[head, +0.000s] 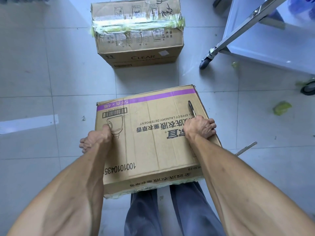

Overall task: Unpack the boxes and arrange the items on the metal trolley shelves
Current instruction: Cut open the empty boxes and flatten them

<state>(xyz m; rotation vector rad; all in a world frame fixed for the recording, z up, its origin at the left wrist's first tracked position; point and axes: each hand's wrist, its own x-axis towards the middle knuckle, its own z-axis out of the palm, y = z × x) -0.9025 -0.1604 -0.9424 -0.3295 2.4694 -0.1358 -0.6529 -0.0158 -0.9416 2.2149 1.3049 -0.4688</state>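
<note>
A brown laundry detergent box [150, 142] with a purple stripe lies in front of me, held at both sides. My left hand [96, 139] grips its left edge, thumb on top. My right hand [200, 127] grips the right edge and also holds scissors [191, 108], whose closed blades point away across the box top. A second box [138, 31], printed CLEAR and sealed with tape, stands farther off on the floor. The metal trolley [238, 29] stands at the upper right, with a steel leg and castor wheel [205, 62] showing.
The floor is grey tile. Scraps of greenish tape [281, 108] lie at the right near another trolley wheel [308, 88]. A thin strip [246, 148] lies by the box's right side. My trousered legs [170, 213] are under the near edge of the box.
</note>
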